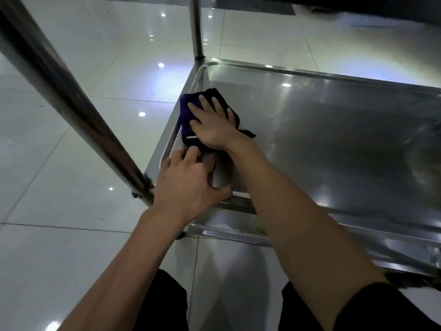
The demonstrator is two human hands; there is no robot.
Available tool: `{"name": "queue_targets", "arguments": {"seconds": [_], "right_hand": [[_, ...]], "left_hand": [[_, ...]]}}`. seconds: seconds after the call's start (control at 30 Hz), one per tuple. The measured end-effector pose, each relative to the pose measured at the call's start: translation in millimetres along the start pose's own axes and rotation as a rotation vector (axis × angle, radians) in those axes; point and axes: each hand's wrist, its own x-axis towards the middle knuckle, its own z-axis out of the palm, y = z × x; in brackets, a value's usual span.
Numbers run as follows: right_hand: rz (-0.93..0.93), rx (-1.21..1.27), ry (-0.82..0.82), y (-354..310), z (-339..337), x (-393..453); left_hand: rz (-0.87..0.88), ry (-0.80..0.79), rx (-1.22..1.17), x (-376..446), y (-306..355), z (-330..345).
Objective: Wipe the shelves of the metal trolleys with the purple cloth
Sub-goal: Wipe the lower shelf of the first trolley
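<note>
1. The purple cloth (191, 115) lies bunched at the left end of the metal shelf (334, 139), just beside its raised rim; a small white tag shows on it, any writing too blurred to read
2. The right hand (212, 123) presses flat on the cloth, fingers straight and spread
3. The left hand (188, 185) rests at the shelf's near left corner, fingers bent over the rim, seemingly holding the edge
4. A trolley post (71, 103) slants across glossy white floor tiles (59, 247)
</note>
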Motion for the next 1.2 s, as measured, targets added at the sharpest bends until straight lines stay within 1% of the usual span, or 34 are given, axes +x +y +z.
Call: {"name": "queue_targets", "arguments": {"seconds": [0.1,0.2,0.3,0.43,0.5,0.53,0.6,0.67,0.7,0.73,0.87,1.0,1.07,1.2], "right_hand": [[-0.007,0.000,-0.023,-15,1,8],[-0.011,0.014,-0.013,-3,-2,-2],[0.015,0.016,0.012,22,-9,-17],[0.125,0.000,0.067,69,-21,-45],[0.173,-0.001,0.095,91,-27,-61],[0.189,0.005,0.100,99,-29,-69],[0.205,0.024,0.110,111,-32,-82],[0.228,0.037,0.122,124,-37,-95],[0.248,0.037,0.129,134,-41,-103],[0.274,0.033,0.141,147,-46,-112],[0.429,0.015,0.207,215,-71,-158],[0.518,0.069,0.245,267,-85,-194],[0.527,0.080,0.247,278,-85,-199],[0.545,-0.010,0.212,275,-83,-195]], "left_hand": [[0.005,-0.003,0.013,-2,-2,1],[-0.015,-0.005,-0.012,-2,-1,1],[-0.019,-0.014,-0.015,-2,2,0],[-0.056,-0.063,0.021,0,4,-3],[-0.099,-0.036,0.038,7,14,-8],[-0.093,-0.006,0.039,13,26,-10],[0.007,0.055,-0.011,25,59,-9],[0.110,0.034,-0.067,33,91,-2],[0.124,0.001,-0.068,35,101,3],[0.127,-0.010,-0.047,36,106,7],[0.120,0.070,0.059,38,110,17],[0.131,0.051,0.017,38,120,21],[0.149,0.062,0.026,35,120,23],[0.176,0.065,0.021,34,119,24]]}}
